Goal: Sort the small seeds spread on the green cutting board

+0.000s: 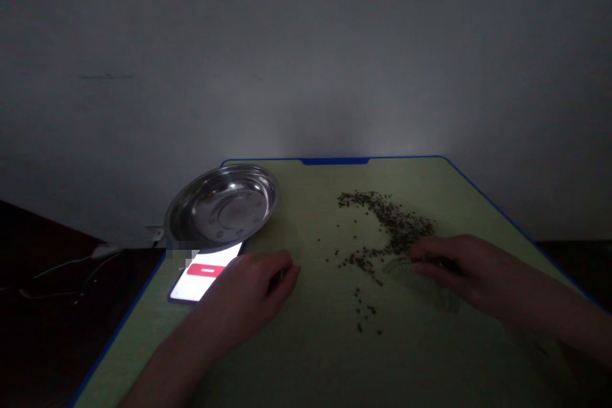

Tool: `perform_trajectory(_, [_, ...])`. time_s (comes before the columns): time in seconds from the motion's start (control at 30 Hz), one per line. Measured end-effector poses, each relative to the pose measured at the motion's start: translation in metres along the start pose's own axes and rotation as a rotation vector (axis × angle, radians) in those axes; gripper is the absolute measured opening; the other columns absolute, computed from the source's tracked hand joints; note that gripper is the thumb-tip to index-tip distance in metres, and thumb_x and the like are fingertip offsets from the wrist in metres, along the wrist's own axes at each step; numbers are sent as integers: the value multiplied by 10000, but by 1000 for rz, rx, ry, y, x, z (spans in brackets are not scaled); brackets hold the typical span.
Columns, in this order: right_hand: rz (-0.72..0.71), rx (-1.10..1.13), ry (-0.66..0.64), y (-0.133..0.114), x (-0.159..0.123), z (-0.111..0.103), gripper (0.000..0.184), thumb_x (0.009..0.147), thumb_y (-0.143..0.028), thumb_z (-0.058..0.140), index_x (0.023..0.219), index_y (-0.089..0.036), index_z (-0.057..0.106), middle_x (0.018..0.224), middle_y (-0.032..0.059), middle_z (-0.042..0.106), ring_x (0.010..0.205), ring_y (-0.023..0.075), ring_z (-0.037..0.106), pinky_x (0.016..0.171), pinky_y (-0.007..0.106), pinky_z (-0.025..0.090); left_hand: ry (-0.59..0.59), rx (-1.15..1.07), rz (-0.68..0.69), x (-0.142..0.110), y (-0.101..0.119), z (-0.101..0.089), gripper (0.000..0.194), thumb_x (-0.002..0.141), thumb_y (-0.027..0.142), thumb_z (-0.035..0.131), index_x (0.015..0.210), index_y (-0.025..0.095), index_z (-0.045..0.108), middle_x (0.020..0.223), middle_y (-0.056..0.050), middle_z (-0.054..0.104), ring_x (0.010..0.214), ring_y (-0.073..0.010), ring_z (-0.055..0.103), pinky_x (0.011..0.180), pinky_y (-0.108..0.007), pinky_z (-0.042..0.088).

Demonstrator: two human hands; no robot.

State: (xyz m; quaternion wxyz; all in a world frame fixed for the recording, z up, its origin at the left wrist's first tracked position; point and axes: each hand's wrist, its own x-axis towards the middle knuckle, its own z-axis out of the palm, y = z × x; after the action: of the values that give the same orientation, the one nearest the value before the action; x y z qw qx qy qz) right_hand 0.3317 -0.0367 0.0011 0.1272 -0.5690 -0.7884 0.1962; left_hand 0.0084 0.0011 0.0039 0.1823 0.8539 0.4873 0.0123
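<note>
Many small dark grains (pixel 399 223) lie loose on the pale green tabletop (pixel 306 344), thickest in a curved heap right of the middle. My right hand (pixel 452 264) is at the near right edge of this heap, thumb and fingers pinched together. Below its fingertips shows a faint, see-through shape (pixel 401 264) that is too blurred to name; whether the hand grips it is unclear. My left hand (pixel 258 284) is closed in a pinch, apart from the grains and beside the phone (pixel 191 290). Anything between its fingertips is too small to make out.
A shiny steel basin (pixel 229 210) stands at the left back, overhanging the phone with its lit screen. A blue edging (pixel 335 160) runs round the table, which meets a grey wall (pixel 306 51). White cables (pixel 62 261) lie in the dark at the left.
</note>
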Motion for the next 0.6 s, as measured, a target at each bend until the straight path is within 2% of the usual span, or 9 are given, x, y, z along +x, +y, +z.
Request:
perform_trajectory(0.13, [12,3,-192,-5,2,0,231,903,-314,468,716,-224,571,618,-22,594,554,128,537,506,254,330,-4,11,-3,0,1,-1,364,921,389,327,735,185,565,657,-11,591,586,-131,518,542,-266,302])
perform_trajectory(0.37, [34,64,-213,-7,1,-2,248,919,-355,450,755,-229,585,657,-14,609,590,139,548,514,264,329,14,-15,6,0,0,0,358,917,392,345,758,188,592,665,-12,600,586,-129,522,540,-264,312])
perform_trajectory(0.6, [-9,84,-219,-14,-1,4,231,911,-340,465,749,-228,585,664,-15,608,594,135,540,526,267,332,5,-2,9,0,1,0,356,919,386,339,777,187,598,679,-20,606,598,-139,524,552,-272,319])
